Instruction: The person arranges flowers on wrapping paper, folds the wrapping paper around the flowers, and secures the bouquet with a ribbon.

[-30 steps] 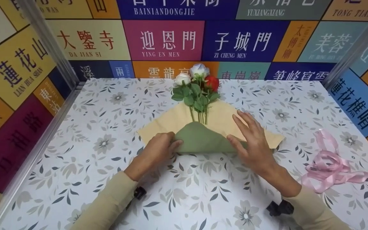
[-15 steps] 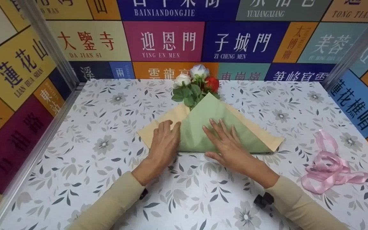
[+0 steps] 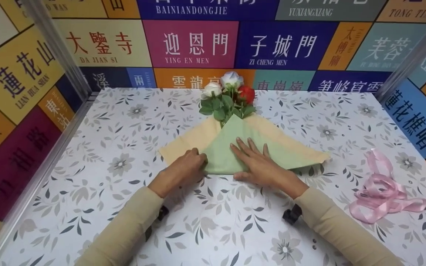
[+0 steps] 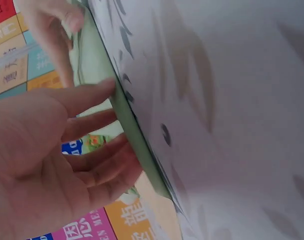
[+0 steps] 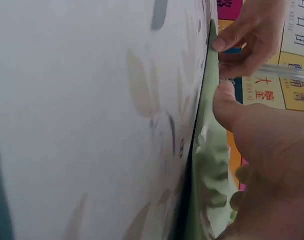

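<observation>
Three roses [image 3: 231, 88], two whitish and one red, lie with their leafy stems partly covered by wrapping paper [image 3: 190, 144]. The paper is cream on one side and light green on the other, with its green flap [image 3: 235, 135] folded up over the stems. At the fold's left end my left hand [image 3: 183, 168] pinches the paper with curled fingers; in the left wrist view its fingertips [image 4: 112, 87] meet the folded edge. Spread over the green flap, my right hand [image 3: 259, 162] presses with fairly straight fingers. The lower stems are hidden beneath the flap.
A loose pink ribbon [image 3: 383, 195] lies heaped on the right of the table. The white tabletop [image 3: 235, 236] carries a leaf and flower print. Colourful panels with lettering [image 3: 190, 44] stand behind it and on both sides.
The green flap has come up over the stems and settled flatter. My right hand has moved left onto it. The left hand has lifted, then come back to the left end of the fold.
</observation>
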### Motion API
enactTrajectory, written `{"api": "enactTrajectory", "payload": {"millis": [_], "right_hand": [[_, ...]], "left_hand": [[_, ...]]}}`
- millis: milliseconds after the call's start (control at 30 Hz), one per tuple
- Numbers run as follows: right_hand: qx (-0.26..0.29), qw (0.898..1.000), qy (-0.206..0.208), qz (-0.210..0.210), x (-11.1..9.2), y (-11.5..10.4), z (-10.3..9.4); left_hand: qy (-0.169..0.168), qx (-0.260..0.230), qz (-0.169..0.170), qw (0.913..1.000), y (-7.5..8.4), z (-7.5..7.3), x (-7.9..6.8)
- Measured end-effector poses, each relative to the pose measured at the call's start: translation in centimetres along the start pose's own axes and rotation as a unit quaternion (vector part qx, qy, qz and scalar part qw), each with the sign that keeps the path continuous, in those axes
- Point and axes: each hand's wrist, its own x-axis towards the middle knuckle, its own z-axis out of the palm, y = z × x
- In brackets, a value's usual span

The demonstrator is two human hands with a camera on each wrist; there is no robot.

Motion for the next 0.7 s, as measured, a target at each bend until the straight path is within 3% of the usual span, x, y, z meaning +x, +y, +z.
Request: {"api": "enactTrajectory", "payload": {"millis": [200, 400, 500, 700], "right_hand": [[0.055, 0.998, -0.035, 0.003, 0.0, 1.0, 0.2], [0.056, 0.997, 0.001, 0.047, -0.5, 0.4, 0.6], [0.045, 0.997, 0.000, 0.064, -0.6, 0.1, 0.7], [0.036, 0.994, -0.044, 0.090, -0.5, -0.2, 0.0]], "left_hand": [[-0.012, -0.014, -0.029, 0.9994, -0.3, 0.1, 0.1], [0.011, -0.032, -0.060, 0.9976, -0.9, 0.2, 0.1], [-0.018, -0.062, -0.053, 0.9965, -1.5, 0.1, 0.2], [-0.086, -0.102, -0.029, 0.9907, -2.6, -0.6, 0.5]]}}
